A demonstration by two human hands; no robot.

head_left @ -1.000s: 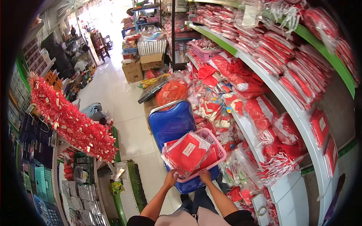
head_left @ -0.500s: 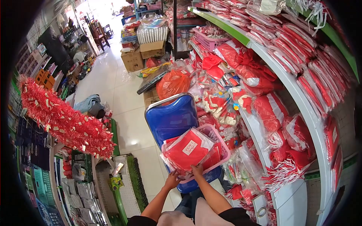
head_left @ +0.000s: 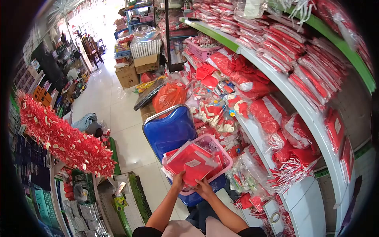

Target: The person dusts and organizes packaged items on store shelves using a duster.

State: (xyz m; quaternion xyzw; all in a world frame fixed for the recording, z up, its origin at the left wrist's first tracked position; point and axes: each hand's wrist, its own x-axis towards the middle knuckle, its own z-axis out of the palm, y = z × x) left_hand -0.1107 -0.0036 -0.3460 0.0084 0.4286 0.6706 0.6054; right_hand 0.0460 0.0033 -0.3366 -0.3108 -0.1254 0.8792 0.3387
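Note:
A pink plastic basket (head_left: pixel 226 161) sits on the seat of a blue padded chair (head_left: pixel 169 128). Red fabric packets in clear plastic lie in it, stacked and overhanging its left side. On top is a red packet (head_left: pixel 191 173) with a small white label. My left hand (head_left: pixel 178 179) grips the left edge of this packet, fingers partly hidden. My right hand (head_left: pixel 203 189) pinches its lower right edge, near the basket's front rim.
Shelves of folded red-and-white packets (head_left: pixel 276 47) curve along the right. Bagged red goods (head_left: pixel 213 106) pile up beside the chair. Red tinsel garlands (head_left: pixel 67 138) hang at left. Cardboard boxes (head_left: pixel 127 76) stand on the tiled floor ahead.
My left hand has moved up along the packet's left edge, and my right hand down to its lower right edge. The top packet and its label have shifted, and the view has turned slightly.

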